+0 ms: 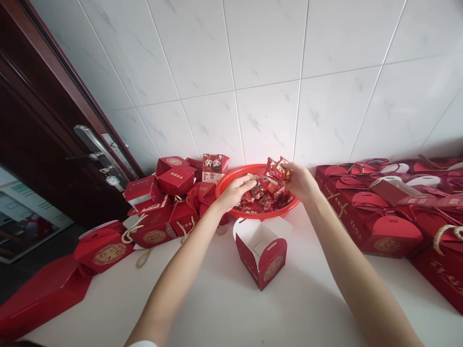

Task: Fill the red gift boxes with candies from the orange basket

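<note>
My right grip point(301, 180) pinches wrapped sweets point(277, 169) over a basket point(249, 170) of more; whether my left grip point(235, 193), alongside, holds any, I cannot tell. An open box point(269, 262) stands in front on the counter point(224, 299).

Gold characters point(445, 277) stand on the red boxes point(392, 229); none can be read clearly.

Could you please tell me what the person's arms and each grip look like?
The left grip and right grip are bare human hands, without gloves. Both forearms are bare, with no watch or bracelet showing. A white sleeve edge shows on the left one.
</note>
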A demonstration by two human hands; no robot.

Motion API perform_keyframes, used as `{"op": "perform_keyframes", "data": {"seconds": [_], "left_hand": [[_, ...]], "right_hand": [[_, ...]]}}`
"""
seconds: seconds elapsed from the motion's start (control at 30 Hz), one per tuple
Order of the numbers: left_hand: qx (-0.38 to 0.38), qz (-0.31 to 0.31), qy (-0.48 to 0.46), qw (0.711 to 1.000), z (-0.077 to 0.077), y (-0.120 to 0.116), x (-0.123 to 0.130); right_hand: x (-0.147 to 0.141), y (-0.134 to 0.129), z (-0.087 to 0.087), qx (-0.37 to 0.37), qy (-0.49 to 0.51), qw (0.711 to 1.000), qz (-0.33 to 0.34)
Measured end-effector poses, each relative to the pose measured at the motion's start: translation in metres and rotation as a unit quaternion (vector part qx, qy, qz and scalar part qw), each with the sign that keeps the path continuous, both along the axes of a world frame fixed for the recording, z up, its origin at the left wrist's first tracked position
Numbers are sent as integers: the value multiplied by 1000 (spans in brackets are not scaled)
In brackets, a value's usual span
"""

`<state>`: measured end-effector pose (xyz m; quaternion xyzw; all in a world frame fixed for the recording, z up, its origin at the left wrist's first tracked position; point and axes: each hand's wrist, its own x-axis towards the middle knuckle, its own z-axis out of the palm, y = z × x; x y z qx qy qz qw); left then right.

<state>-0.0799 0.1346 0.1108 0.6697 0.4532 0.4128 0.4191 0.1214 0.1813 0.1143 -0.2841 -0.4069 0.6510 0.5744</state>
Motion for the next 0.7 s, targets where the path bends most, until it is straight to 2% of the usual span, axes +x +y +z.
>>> {"op": "perform_keyframes", "data": {"seconds": [0.1,0.17,0.23,0.3,0.43,0.5,0.57,0.7], "left_hand": [[-21,-47,-13,999,6,-28,1],[-23,-72,30,997,10,-45,0],[-22,-86,123,988,14,-60,-1],[-7,-87,238,967,19,-75,-2],[51,-48,384,921,31,-99,-6],[31,-23,436,899,34,-108,-10],[-23,-19,476,879,36,-113,-15],[-99,-61,487,865,34,-114,-23]], "right_hand": [[5,-20,20,32,-16,999,33],[9,-35,32,74,-51,993,73],[12,-50,41,112,-90,983,113],[15,-62,46,137,-122,972,144],[17,-76,50,177,-181,948,192],[18,-79,50,199,-226,928,219],[17,-80,49,227,-282,899,245],[10,-81,47,284,-390,815,322]]}}
